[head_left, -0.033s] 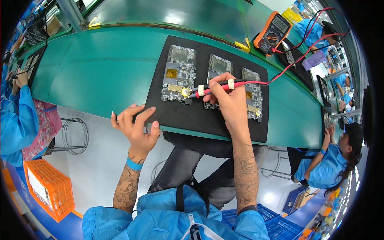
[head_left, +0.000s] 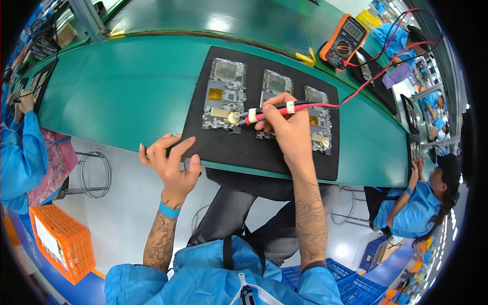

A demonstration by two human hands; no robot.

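Three circuit boards lie in a row on a black mat (head_left: pixel 244 147): a left board (head_left: pixel 223 94), a middle board (head_left: pixel 277 81) and a right board (head_left: pixel 316 95). My right hand (head_left: pixel 290 129) grips a red and a black test probe (head_left: pixel 264 114), bound side by side with white tape. Their tips are at the yellow-rimmed coin cell (head_left: pixel 233 118) on the left board's lower edge; whether both touch it I cannot tell. Part of the middle board is hidden behind that hand. My left hand (head_left: pixel 172 165) rests at the mat's near left edge, fingers spread and holding nothing.
An orange multimeter (head_left: pixel 343 43) stands at the back right of the green table (head_left: pixel 117 86), its red and black leads (head_left: pixel 366 87) looping to the probes. Co-workers sit at left and right. An orange crate (head_left: pixel 63 241) and blue crates (head_left: pixel 351 284) are on the floor.
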